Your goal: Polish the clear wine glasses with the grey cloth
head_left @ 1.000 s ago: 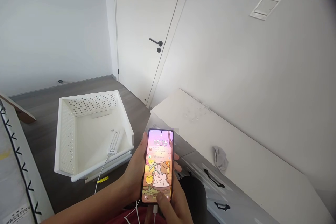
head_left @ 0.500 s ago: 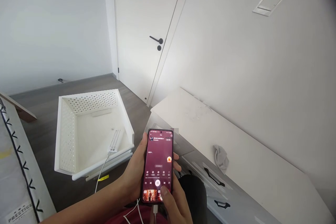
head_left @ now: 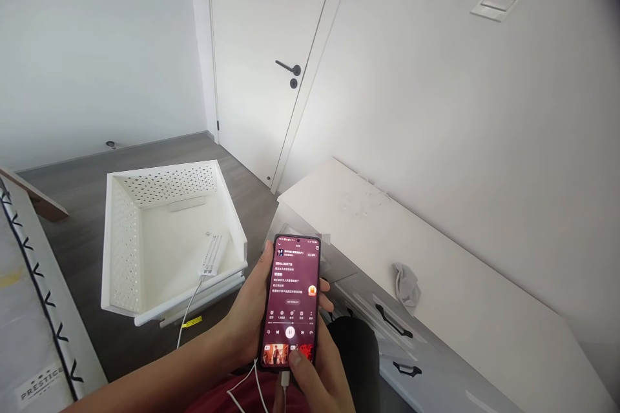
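A smartphone [head_left: 290, 290] with a lit dark-red player screen is held upright between both hands. My left hand [head_left: 252, 310] grips its left edge. My right hand [head_left: 322, 355] wraps the lower right side, fingertips showing past the right edge and the thumb over the bottom of the screen. A white charging cable [head_left: 285, 381] is plugged into the phone's lower end, and its cord loops over the red clothing on my lap.
A white perforated basket [head_left: 121, 258] stands on the floor at left, with a white power strip [head_left: 212, 257] inside. At right, a long white cabinet [head_left: 460, 310] carries a crumpled grey cloth [head_left: 405, 285]. A mattress edge [head_left: 48, 310] lies far left; a white door [head_left: 266, 13] is behind.
Several lines of text have appeared on the phone screen. My right thumb has shifted slightly left and down. Both hands still hold the phone.
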`<state>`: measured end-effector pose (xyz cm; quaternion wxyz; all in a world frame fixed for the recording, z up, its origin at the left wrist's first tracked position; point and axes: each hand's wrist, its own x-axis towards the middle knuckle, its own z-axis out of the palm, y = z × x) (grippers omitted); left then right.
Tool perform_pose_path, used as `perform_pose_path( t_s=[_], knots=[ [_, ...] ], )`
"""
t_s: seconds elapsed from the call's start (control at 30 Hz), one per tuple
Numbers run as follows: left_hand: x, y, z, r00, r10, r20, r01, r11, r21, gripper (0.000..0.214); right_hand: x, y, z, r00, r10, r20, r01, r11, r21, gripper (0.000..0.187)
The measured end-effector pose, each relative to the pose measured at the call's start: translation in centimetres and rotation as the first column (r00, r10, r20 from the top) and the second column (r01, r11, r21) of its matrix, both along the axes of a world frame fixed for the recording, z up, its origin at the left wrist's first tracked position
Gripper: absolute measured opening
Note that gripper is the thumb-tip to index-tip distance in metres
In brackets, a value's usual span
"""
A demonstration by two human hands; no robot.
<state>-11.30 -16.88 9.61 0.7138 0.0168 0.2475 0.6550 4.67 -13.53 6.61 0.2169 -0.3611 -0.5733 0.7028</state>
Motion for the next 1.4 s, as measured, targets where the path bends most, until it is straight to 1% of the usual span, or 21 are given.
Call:
perform_pose_path(
  t_s=[0.1, 0.23, 0.33, 0.47, 0.63, 0.7, 0.73, 0.87, 0.9, 0.93, 1.07, 1.17, 1.23, 1.27, 1.37, 1.4],
  knots=[
    [0.0, 0.1, 0.2, 1.000, 0.000, -0.014, -0.001, 1.000, -0.015, 0.095, 0.0, -0.2, -0.3, 1.000, -0.013, -0.013, 0.013, 1.000, 0.019, 0.079],
    [0.0, 0.1, 0.2, 1.000, 0.000, -0.004, 0.000, 1.000, -0.019, 0.095, -0.1, -0.5, -0.2, 1.000, 0.018, -0.025, -0.018, 1.000, -0.010, 0.084],
    [0.0, 0.0, 0.0, 1.000, 0.004, 0.013, -0.004, 1.000, -0.010, 0.093, -0.4, -0.5, 0.1, 0.999, 0.044, -0.017, -0.044, 0.999, 0.002, 0.080],
    [0.0, 0.0, -0.1, 1.000, -0.001, 0.022, 0.001, 1.000, 0.003, 0.092, -0.7, -0.3, 0.2, 0.999, 0.035, -0.014, -0.034, 0.999, 0.017, 0.075],
    [0.0, 0.1, 0.2, 1.000, 0.004, -0.004, -0.004, 0.999, -0.039, 0.093, -0.7, -0.3, -0.3, 0.998, 0.026, -0.052, -0.023, 0.999, 0.046, 0.067],
    [0.0, 0.2, 0.3, 1.000, -0.001, -0.004, 0.001, 0.999, -0.049, 0.094, -0.5, -0.3, -0.4, 0.998, 0.019, -0.056, -0.016, 0.998, 0.055, 0.067],
    [0.1, 0.3, 0.3, 1.000, -0.001, -0.004, 0.001, 0.999, -0.052, 0.095, -0.4, -0.3, -0.4, 0.999, 0.028, -0.047, -0.026, 0.999, 0.037, 0.069],
    [0.1, 0.5, 0.1, 1.000, 0.002, -0.009, -0.003, 0.998, -0.068, 0.101, 0.0, -0.4, -0.4, 0.992, 0.120, -0.025, -0.122, 0.986, -0.110, 0.078],
    [0.1, 0.5, 0.1, 1.000, 0.003, -0.011, -0.004, 0.998, -0.070, 0.101, 0.1, -0.4, -0.5, 0.992, 0.125, -0.027, -0.127, 0.985, -0.120, 0.079],
    [0.2, 0.5, 0.0, 1.000, 0.002, -0.014, -0.003, 0.997, -0.073, 0.101, 0.1, -0.4, -0.7, 0.994, 0.109, -0.025, -0.111, 0.988, -0.110, 0.078],
    [0.2, 0.4, 0.1, 0.999, 0.012, -0.045, -0.015, 0.997, -0.082, 0.102, 0.3, -0.2, -1.4, 1.000, -0.017, -0.017, 0.017, 1.000, -0.025, 0.070],
    [0.2, 0.4, 0.0, 0.998, 0.016, -0.062, -0.020, 0.998, -0.065, 0.101, 0.4, -0.1, -1.8, 0.999, -0.028, -0.017, 0.027, 0.999, -0.029, 0.071],
    [0.2, 0.3, 0.0, 0.997, 0.016, -0.070, -0.020, 0.998, -0.056, 0.096, 0.5, -0.2, -1.9, 1.000, -0.021, -0.013, 0.020, 0.999, -0.043, 0.072],
    [0.2, 0.3, -0.1, 0.997, 0.013, -0.074, -0.017, 0.998, -0.054, 0.089, 0.5, -0.3, -2.0, 1.000, -0.026, -0.016, 0.025, 0.999, -0.046, 0.072],
    [0.3, 0.2, -0.4, 0.993, 0.014, -0.121, -0.021, 0.998, -0.061, 0.054, 0.5, -0.5, -2.1, 0.998, -0.046, -0.045, 0.045, 0.998, -0.039, 0.069],
    [0.3, 0.1, -0.5, 0.989, 0.021, -0.147, -0.030, 0.998, -0.064, 0.047, 0.5, -0.6, -2.1, 0.998, -0.047, -0.050, 0.046, 0.998, -0.037, 0.068]
  ],
)
